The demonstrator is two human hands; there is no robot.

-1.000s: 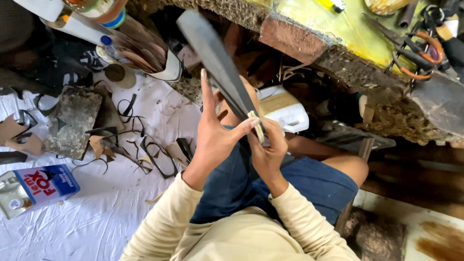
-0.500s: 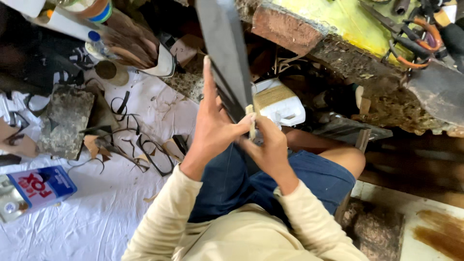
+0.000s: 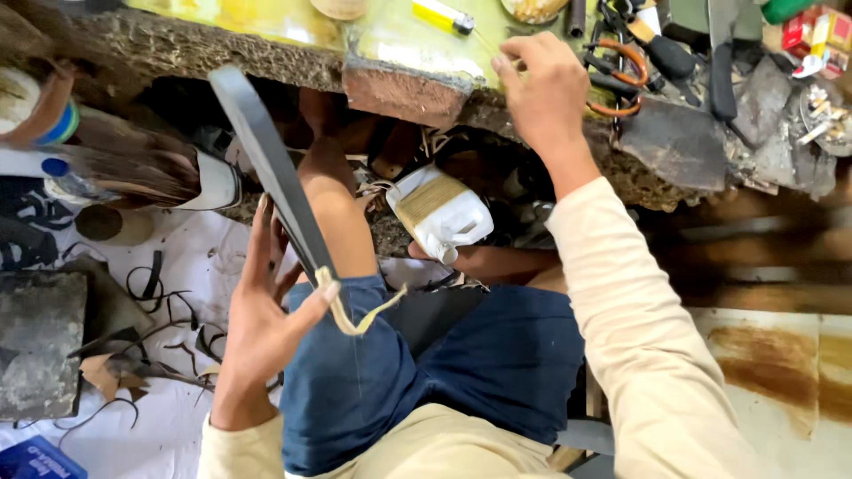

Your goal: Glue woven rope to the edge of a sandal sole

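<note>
Dark strip (image 3: 266,168) in left hand (image 3: 262,328)

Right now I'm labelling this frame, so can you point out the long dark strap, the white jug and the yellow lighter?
long dark strap (image 3: 271,168), head view, middle of its flat length.
white jug (image 3: 441,213), head view, on its tan label.
yellow lighter (image 3: 439,15), head view, on its yellow body.

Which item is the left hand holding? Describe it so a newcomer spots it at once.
Start at the rough yellow-topped workbench along the top edge, then drop to the left hand over the blue shorts. It grips a long flat dark strip that slants up toward the bench. Unlike the thin curled black scraps on the white cloth, it is wide and straight, with a pale loose strand at its lower end.
</note>
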